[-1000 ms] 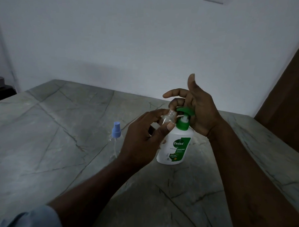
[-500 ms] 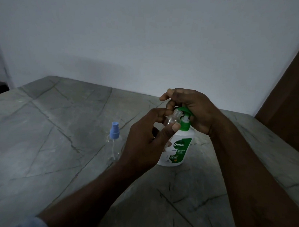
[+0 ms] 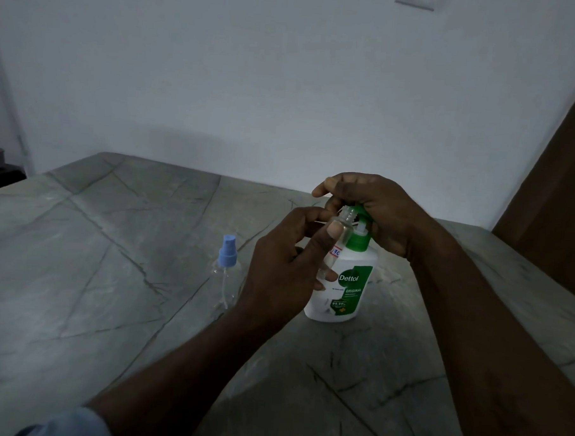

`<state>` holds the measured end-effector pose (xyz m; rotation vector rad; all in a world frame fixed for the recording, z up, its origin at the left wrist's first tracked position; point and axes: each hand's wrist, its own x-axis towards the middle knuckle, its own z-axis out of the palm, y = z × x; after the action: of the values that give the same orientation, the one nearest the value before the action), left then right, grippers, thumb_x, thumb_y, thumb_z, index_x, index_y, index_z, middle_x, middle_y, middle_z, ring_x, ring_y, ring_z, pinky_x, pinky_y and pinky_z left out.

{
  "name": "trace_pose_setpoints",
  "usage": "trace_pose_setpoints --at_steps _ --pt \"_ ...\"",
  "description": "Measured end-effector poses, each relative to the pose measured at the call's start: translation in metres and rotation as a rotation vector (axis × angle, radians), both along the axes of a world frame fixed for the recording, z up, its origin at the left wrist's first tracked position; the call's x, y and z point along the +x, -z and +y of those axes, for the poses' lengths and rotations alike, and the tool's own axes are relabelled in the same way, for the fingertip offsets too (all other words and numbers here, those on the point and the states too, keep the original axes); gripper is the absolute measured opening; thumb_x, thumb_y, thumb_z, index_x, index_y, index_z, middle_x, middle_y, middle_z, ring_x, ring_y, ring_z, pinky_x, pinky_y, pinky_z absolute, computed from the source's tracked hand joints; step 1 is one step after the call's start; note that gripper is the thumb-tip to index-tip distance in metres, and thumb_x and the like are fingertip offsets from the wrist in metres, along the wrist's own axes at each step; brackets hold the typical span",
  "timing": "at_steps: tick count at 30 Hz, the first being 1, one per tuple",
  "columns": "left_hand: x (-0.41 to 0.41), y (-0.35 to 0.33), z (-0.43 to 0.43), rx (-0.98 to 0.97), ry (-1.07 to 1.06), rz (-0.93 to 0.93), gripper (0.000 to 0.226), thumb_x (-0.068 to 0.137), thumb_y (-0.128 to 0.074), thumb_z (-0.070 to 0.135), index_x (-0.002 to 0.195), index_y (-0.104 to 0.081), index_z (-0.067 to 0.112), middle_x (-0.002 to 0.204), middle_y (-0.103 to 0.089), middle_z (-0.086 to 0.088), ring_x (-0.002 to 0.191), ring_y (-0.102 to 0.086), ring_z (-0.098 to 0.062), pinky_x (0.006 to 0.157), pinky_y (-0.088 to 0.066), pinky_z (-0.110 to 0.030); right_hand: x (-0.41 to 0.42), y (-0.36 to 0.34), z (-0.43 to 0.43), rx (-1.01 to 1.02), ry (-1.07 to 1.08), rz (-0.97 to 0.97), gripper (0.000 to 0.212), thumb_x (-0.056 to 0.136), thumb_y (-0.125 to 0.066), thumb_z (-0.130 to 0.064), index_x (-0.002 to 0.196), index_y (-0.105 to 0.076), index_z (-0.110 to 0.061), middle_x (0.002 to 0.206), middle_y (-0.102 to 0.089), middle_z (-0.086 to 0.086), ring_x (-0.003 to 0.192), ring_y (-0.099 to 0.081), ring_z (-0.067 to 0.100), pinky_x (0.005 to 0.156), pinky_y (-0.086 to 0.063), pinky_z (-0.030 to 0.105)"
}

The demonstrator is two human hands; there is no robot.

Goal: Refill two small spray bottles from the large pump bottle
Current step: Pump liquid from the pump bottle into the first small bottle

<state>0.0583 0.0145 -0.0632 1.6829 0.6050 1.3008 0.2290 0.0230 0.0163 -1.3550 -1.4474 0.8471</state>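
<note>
Right fingers (image 3: pixel 333 184) are now curled down over the green pump head (image 3: pixel 361 210). One second ago they were spread and raised clear of it, thumb up; half a second ago they were just closing on it. The right hand (image 3: pixel 381 218) therefore reads as gripping and pressing the pump. Left thumb (image 3: pixel 334 229) and fingers pinch the uncapped clear spray bottle (image 3: pixel 345 220). It is tilted, with its open threaded neck held against the underside of the spout, directly beneath the right fingers. The left hand (image 3: pixel 277 267) has barely shifted over the interval. Judgement: a dispensing stroke into the first small bottle is under way or about to start. Flow and fill level cannot be made out in this dim light. Just under the left thumb is a white sticker (image 3: pixel 335 252) with a red border on the small bottle; the blue handwriting reads roughly "170" and is partly hidden. Below both hands the white Dettol pump bottle (image 3: pixel 343 296) stands upright on the grey veined stone table (image 3: pixel 112 276). Its label reads "Dettol", "ORIGINAL", "99.99%"; the smaller print is illegible. Left of the left hand, near but apart from it, stands the second spray bottle (image 3: pixel 224 281): clear, upright, blue sprayer top on, not yet opened for refilling.
</note>
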Motion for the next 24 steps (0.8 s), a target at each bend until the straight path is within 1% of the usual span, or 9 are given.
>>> trace_pose_setpoints --at_steps 2,3,7,11,14,17,19,21,24 --pt "0.0000 -0.0007 0.0003 0.004 -0.008 0.014 0.033 0.098 -0.053 0.048 0.119 -0.062 0.023 0.103 -0.074 0.004 0.068 -0.076 -0.015 0.050 -0.055 -0.022 0.0001 -0.0006 -0.0014 -0.006 0.010 -0.012 0.029 0.101 -0.057 -0.027 0.110 -0.075 -0.007 0.081 -0.067 0.009 0.080 -0.060 0.029 0.080 -0.049 0.046" --pt "0.0000 -0.0007 0.0004 0.011 -0.014 0.020 0.032 0.099 -0.052 0.047 0.118 -0.062 0.023 0.101 -0.073 0.005 0.068 -0.075 -0.015 0.050 -0.054 -0.020 0.0002 -0.0006 -0.0022 -0.016 -0.004 -0.004 0.029 0.101 -0.057 -0.027 0.110 -0.075 -0.007 0.082 -0.068 0.009 0.081 -0.060 0.030 0.080 -0.050 0.045" --pt "0.0030 0.0030 -0.0011 0.002 -0.029 0.007 0.030 0.102 -0.047 0.049 0.115 -0.063 0.027 0.092 -0.072 0.011 0.069 -0.073 -0.010 0.050 -0.051 -0.017 0.0012 0.0010 -0.0043 -0.032 -0.053 0.044 0.027 0.098 -0.059 -0.027 0.107 -0.076 -0.008 0.081 -0.069 0.010 0.082 -0.061 0.029 0.078 -0.052 0.040" --pt "0.0074 0.0067 -0.0033 -0.045 0.002 -0.029 0.035 0.097 -0.044 0.058 0.113 -0.062 0.033 0.092 -0.070 0.016 0.070 -0.070 -0.007 0.051 -0.053 -0.019 0.0045 0.0017 -0.0018 -0.041 -0.069 0.068 0.027 0.099 -0.058 -0.025 0.109 -0.075 -0.006 0.080 -0.070 0.010 0.076 -0.063 0.023 0.073 -0.054 0.034" --pt "0.0083 0.0074 -0.0028 -0.074 0.031 -0.053 0.035 0.095 -0.048 0.058 0.113 -0.063 0.032 0.094 -0.071 0.008 0.070 -0.070 -0.008 0.052 -0.053 -0.021 0.0077 0.0027 0.0009 -0.050 -0.056 0.054 0.030 0.100 -0.059 -0.026 0.113 -0.073 -0.003 0.083 -0.070 0.012 0.077 -0.064 0.022 0.074 -0.054 0.035" --pt "0.0064 0.0027 -0.0037 -0.095 0.061 -0.063 0.039 0.089 -0.053 0.060 0.110 -0.064 0.028 0.095 -0.069 0.009 0.069 -0.069 -0.007 0.054 -0.054 -0.023 0.0088 0.0013 0.0003 -0.047 -0.049 0.055 0.029 0.100 -0.059 -0.025 0.113 -0.074 -0.003 0.085 -0.070 0.011 0.077 -0.065 0.020 0.071 -0.054 0.031" --pt "0.0053 0.0020 -0.0040 -0.113 0.078 -0.068 0.041 0.085 -0.058 0.058 0.109 -0.064 0.025 0.095 -0.069 0.007 0.069 -0.069 -0.007 0.054 -0.055 -0.023 0.0081 0.0003 0.0014 -0.060 -0.054 0.054 0.028 0.101 -0.058 -0.024 0.113 -0.074 -0.003 0.085 -0.070 0.012 0.077 -0.065 0.021 0.070 -0.055 0.031" --pt "0.0027 0.0011 -0.0047 -0.109 0.093 -0.057 0.042 0.081 -0.064 0.055 0.109 -0.063 0.023 0.097 -0.069 0.006 0.068 -0.070 -0.009 0.053 -0.055 -0.023 0.0062 -0.0001 -0.0012 -0.068 -0.054 0.059 0.028 0.101 -0.057 -0.022 0.114 -0.073 -0.003 0.087 -0.069 0.013 0.079 -0.065 0.023 0.071 -0.056 0.032" --pt "0.0000 -0.0005 -0.0026 -0.061 0.084 -0.017 0.047 0.073 -0.074 0.051 0.109 -0.063 0.022 0.097 -0.071 0.003 0.070 -0.073 -0.013 0.051 -0.057 -0.025 0.0054 0.0008 -0.0026 -0.071 -0.048 0.043 0.029 0.102 -0.056 -0.021 0.118 -0.072 -0.003 0.091 -0.068 0.015 0.084 -0.064 0.027 0.077 -0.055 0.039"
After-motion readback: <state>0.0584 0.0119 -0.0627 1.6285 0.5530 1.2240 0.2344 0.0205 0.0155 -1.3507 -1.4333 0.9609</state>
